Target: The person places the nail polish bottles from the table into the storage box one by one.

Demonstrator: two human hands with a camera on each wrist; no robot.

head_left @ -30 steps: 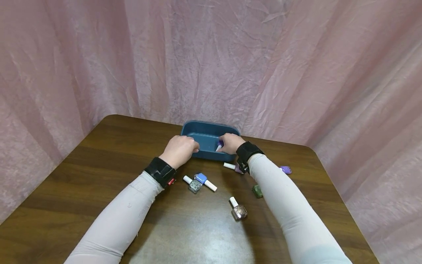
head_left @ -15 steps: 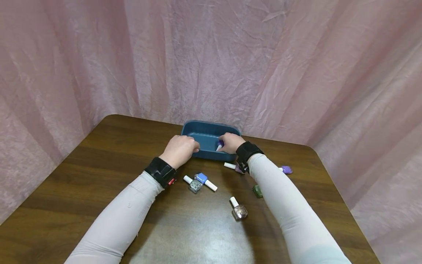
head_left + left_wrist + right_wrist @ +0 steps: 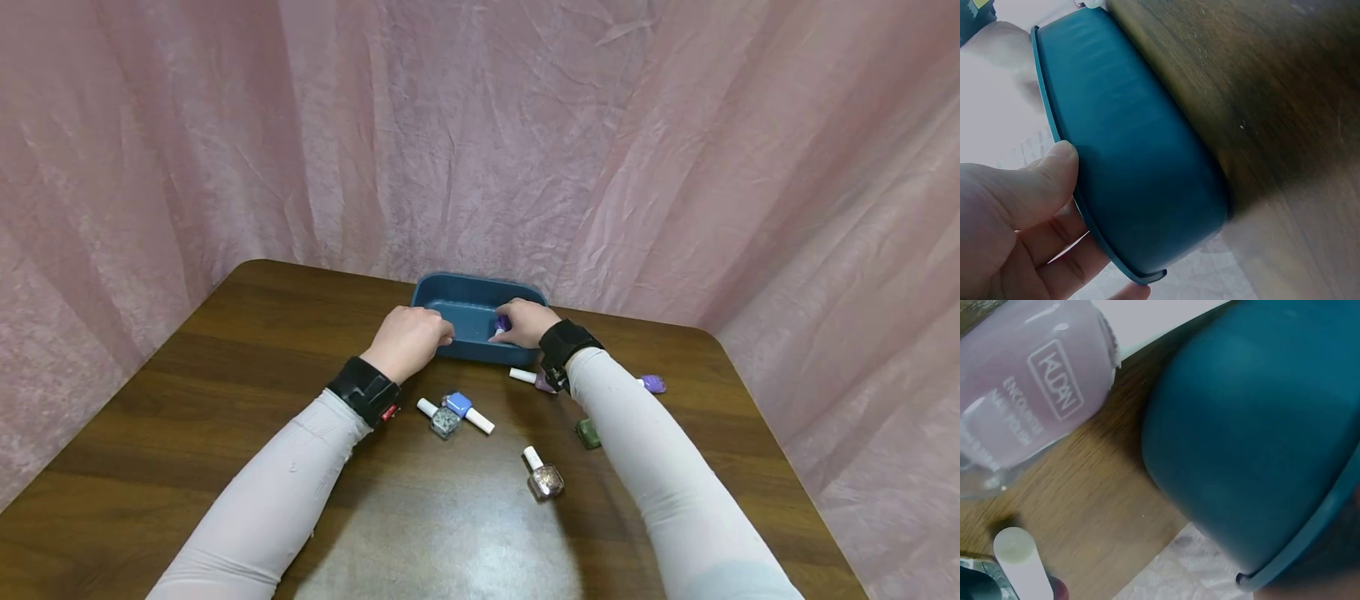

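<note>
In the head view my left hand [image 3: 411, 340] holds the near left rim of a blue plastic bin [image 3: 480, 353]. The left wrist view shows the thumb [image 3: 1060, 164] outside the bin's wall [image 3: 1129, 144] and the other fingers behind the rim. My right hand [image 3: 528, 322] reaches into the bin's right end, thumb and fingers around a small purple nail polish bottle [image 3: 502, 322] with a white cap, partly hidden. Just in front of the bin lies a mauve nail polish bottle [image 3: 1035, 387], partly covered by the right wrist in the head view.
On the wooden table [image 3: 247, 367] lie a glittery grey bottle [image 3: 445, 422], a blue bottle [image 3: 458, 405] touching it, a brown glitter bottle [image 3: 546, 482], a green bottle [image 3: 587, 433] and another purple bottle [image 3: 652, 384]. A pink curtain [image 3: 480, 150] hangs behind.
The right hand's thumb and fingers have shifted slightly around the purple bottle, and its cap shows less than before. The left hand and bin stay in place.
</note>
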